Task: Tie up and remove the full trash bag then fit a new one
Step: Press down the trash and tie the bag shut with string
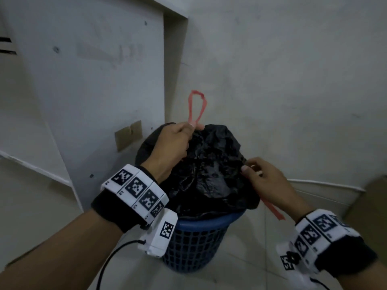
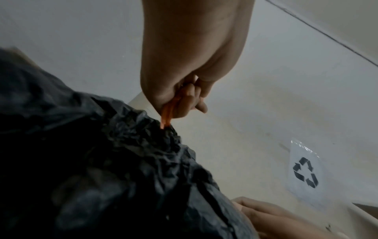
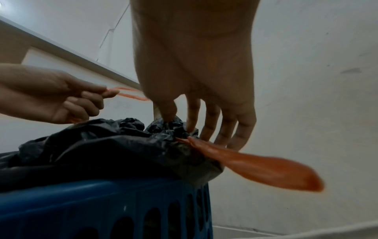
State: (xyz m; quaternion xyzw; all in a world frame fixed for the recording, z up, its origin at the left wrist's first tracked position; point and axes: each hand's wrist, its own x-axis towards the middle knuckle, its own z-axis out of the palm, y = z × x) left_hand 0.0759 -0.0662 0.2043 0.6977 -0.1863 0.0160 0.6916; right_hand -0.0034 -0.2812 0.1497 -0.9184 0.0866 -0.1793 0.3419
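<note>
Black trash bag [image 1: 209, 170] sits bunched in the blue bin [image 1: 194, 241]. Left hand [image 1: 169, 143] pinches the far red drawstring loop [image 1: 196, 107] to cinch it; right hand [image 1: 266, 181] pinches the near gathers, apparently steadying them.

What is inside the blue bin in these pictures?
A black trash bag fills the blue bin, bunched above its rim. The left hand pinches one red drawstring loop; the right hand pinches the bag's gathered edge. The bag's contents are hidden.
</note>
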